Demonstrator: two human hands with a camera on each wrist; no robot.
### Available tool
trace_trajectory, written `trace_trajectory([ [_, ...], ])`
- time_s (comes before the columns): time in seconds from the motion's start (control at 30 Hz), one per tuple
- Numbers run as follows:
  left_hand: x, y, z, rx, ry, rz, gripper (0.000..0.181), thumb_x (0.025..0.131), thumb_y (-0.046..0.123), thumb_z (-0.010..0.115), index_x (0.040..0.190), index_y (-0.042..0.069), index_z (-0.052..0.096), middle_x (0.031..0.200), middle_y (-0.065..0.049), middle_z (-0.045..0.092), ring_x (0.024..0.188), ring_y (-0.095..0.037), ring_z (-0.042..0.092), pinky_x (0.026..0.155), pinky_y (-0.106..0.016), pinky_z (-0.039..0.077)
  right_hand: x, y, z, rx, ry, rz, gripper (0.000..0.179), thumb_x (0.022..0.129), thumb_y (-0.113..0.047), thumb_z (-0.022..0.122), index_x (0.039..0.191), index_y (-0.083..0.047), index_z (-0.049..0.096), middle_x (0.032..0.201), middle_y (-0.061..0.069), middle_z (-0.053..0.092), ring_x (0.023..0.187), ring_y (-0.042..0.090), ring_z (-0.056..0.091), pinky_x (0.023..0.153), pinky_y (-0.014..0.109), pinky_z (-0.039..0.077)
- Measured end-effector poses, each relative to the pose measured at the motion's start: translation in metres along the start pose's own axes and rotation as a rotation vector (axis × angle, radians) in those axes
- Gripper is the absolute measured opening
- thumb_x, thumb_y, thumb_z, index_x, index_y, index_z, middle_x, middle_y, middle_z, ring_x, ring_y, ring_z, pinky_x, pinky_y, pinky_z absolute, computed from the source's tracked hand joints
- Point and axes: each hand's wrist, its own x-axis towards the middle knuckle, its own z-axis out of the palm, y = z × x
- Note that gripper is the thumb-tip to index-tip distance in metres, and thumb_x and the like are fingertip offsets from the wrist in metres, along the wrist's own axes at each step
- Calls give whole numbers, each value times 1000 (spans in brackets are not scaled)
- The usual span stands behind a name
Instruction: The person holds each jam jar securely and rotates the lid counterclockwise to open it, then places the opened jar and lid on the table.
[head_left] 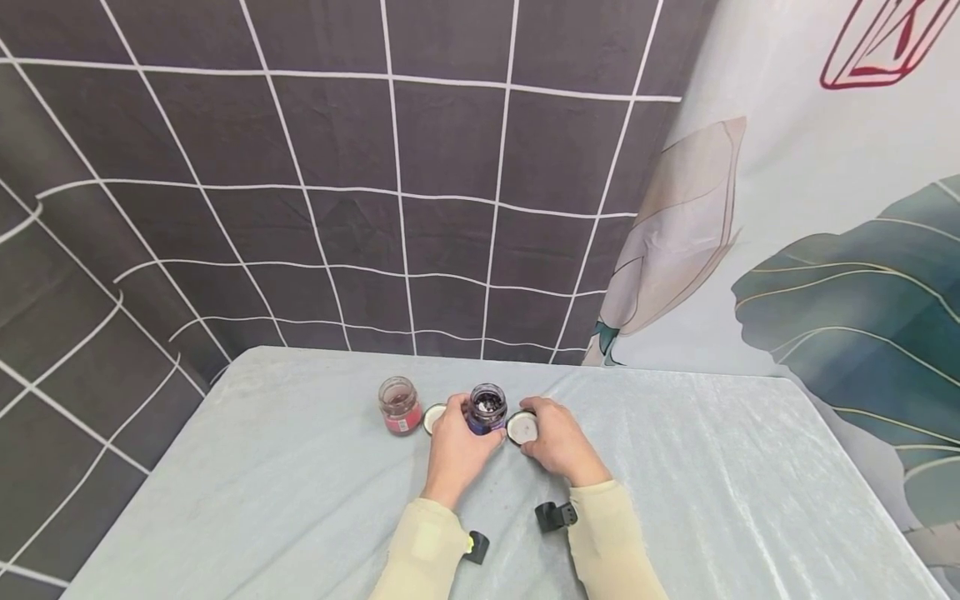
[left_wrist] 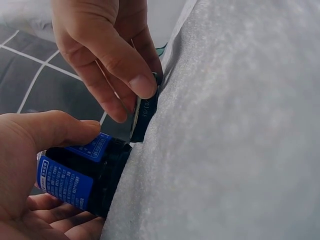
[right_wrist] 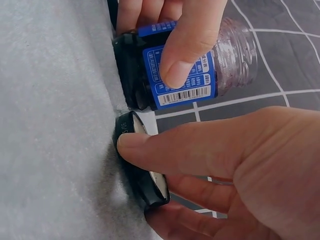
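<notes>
In the head view a glass jar (head_left: 489, 400) with a blue label stands uncapped on the table, dark contents inside. My left hand (head_left: 459, 450) grips it, thumb across the label and fingers behind, as the right wrist view also shows. Just to its right lies a dark jar lid (right_wrist: 131, 165), its pale inner side facing up. My right hand (head_left: 564, 442) holds this lid by the rim between thumb and fingers, and the lid's edge is on the cloth. A second lid (head_left: 431, 418), pale side up, lies left of my left hand, which partly hides it.
A second open glass jar (head_left: 400, 407) with a red label stands at the left, beside the second lid. Pale grey cloth (head_left: 712, 483) covers the table. Behind its back edge hangs a dark curtain (head_left: 450, 233) with white grid lines; a leaf-patterned curtain (head_left: 675, 283) hangs at the right.
</notes>
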Motion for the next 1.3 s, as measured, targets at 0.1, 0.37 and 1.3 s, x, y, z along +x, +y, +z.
trace_trajectory([
  [0.1,0,0,0,3,1,-1,66,69,19,91,122,0,58,115,-17,68,111,-34,66,98,-46,51,0,0,1,-6,1,2,60,68,6,83,124,7,62,119,22,66,109,37,63,96,51,50],
  [0.37,-1,2,1,-1,-10,-17,67,69,19,91,123,0,57,116,-17,68,111,-33,65,98,-46,51,-1,1,1,-22,7,-8,60,66,7,82,123,8,62,117,22,67,109,38,63,96,51,50],
  [1.3,4,6,-16,-1,-40,128,81,70,30,92,135,2,52,130,-16,63,121,-36,59,102,-50,47,1,-4,-9,-8,39,-39,66,67,-3,85,128,7,60,119,24,64,112,39,59,98,51,48],
])
